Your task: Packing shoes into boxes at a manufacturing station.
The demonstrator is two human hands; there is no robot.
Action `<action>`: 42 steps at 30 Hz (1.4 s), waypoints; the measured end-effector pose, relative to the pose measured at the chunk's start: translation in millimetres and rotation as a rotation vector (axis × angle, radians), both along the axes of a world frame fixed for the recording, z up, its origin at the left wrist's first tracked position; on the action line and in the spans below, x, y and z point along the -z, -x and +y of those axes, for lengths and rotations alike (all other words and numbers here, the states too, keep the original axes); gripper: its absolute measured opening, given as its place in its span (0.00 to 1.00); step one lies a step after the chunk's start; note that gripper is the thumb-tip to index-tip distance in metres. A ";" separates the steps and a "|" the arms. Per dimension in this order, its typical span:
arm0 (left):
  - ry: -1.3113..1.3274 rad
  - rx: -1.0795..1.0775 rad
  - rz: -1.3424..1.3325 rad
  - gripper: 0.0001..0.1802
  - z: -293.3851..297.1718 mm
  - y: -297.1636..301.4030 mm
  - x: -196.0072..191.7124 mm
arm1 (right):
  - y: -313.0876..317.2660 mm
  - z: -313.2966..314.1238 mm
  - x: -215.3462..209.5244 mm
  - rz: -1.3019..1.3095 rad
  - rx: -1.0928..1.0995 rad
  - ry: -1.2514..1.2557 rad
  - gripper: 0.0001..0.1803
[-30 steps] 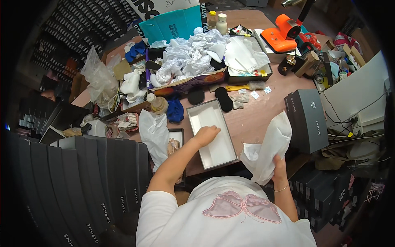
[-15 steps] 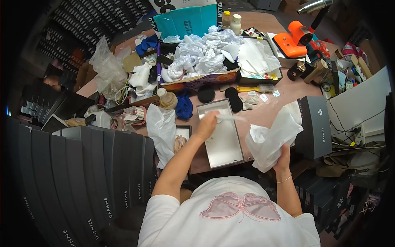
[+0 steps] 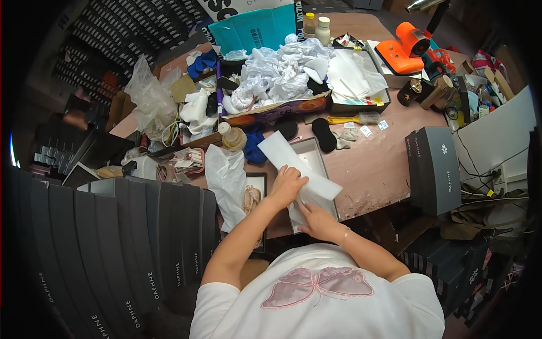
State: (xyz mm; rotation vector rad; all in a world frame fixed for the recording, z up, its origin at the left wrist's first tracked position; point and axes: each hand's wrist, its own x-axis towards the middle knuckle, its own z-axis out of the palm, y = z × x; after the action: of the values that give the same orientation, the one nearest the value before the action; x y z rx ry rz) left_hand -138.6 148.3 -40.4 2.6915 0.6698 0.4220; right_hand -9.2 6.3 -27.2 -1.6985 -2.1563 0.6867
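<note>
The left hand (image 3: pixel 289 185) has its bent fingers closed on the lower edge of a flat white strip (image 3: pixel 299 165), which lies aslant across an open white-lined box (image 3: pixel 310 152), one end reaching past the box's left side. The right hand (image 3: pixel 320 222) reaches into the near end of that box, its fingers against thin white paper (image 3: pixel 311 198) beneath the strip; whether they pinch it or only press on it cannot be told. The box sits on the pinkish tabletop (image 3: pixel 370 175), near its front edge. Just left of it, partly behind the left forearm, a smaller open box (image 3: pixel 258 181) holds a beige item (image 3: pixel 252 196), with a loose white sheet (image 3: pixel 223 183) beside it. Beyond the open box's far end are a blue cloth (image 3: pixel 255 148), a black pad (image 3: pixel 323 135) and a yellow-handled brush (image 3: pixel 353 119), and farther back a carton (image 3: pixel 282 110) heaped with crumpled white paper (image 3: pixel 279 70). A dark grey box (image 3: pixel 437 175) stands well apart to the right.
</note>
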 end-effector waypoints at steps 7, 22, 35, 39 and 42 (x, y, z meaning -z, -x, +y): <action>0.253 0.202 0.299 0.11 -28.2 -8.0 45.5 | -24.2 12.6 40.2 0.288 0.135 0.136 0.43; 0.751 -1.025 -0.090 0.22 -69.1 170.2 90.6 | -30.8 9.2 20.8 0.247 0.007 0.098 0.42; 1.237 -0.233 -0.176 0.17 -41.3 127.7 -53.8 | 6.8 31.3 -83.8 0.104 -0.570 0.375 0.49; 0.499 -0.790 -0.022 0.21 44.1 152.7 -10.6 | -56.0 -18.1 -20.4 0.781 0.005 0.806 0.44; 0.318 -0.822 0.530 0.21 91.5 157.5 17.8 | -75.9 -35.8 -36.9 1.344 0.215 0.906 0.44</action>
State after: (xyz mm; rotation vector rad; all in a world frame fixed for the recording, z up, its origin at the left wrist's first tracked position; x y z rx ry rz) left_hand -296.1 239.8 -58.2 2.1093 1.8219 -0.2297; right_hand 66.7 -29.5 9.7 -1.0327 -0.6978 2.1043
